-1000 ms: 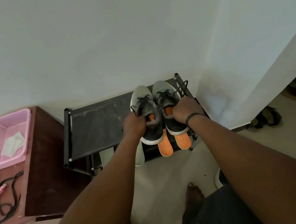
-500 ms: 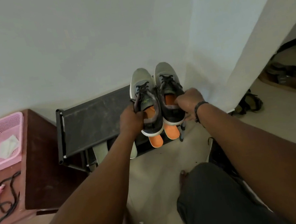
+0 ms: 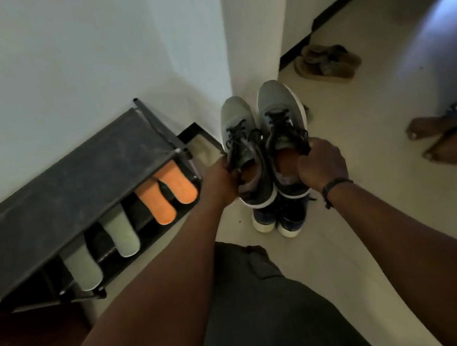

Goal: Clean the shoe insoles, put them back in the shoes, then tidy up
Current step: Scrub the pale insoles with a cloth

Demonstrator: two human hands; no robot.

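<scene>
We hold two grey shoes right of the shoe rack (image 3: 70, 193): left hand (image 3: 220, 184) grips the left shoe (image 3: 242, 141), right hand (image 3: 322, 164) the right shoe (image 3: 281, 117), fingers curled around the collars.

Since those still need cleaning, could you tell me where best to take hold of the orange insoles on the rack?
Pinch the rounded ends of the orange insoles from the front of the shoe rack. Those ends stick out past its top shelf toward the person; the rest lies hidden underneath.
</scene>
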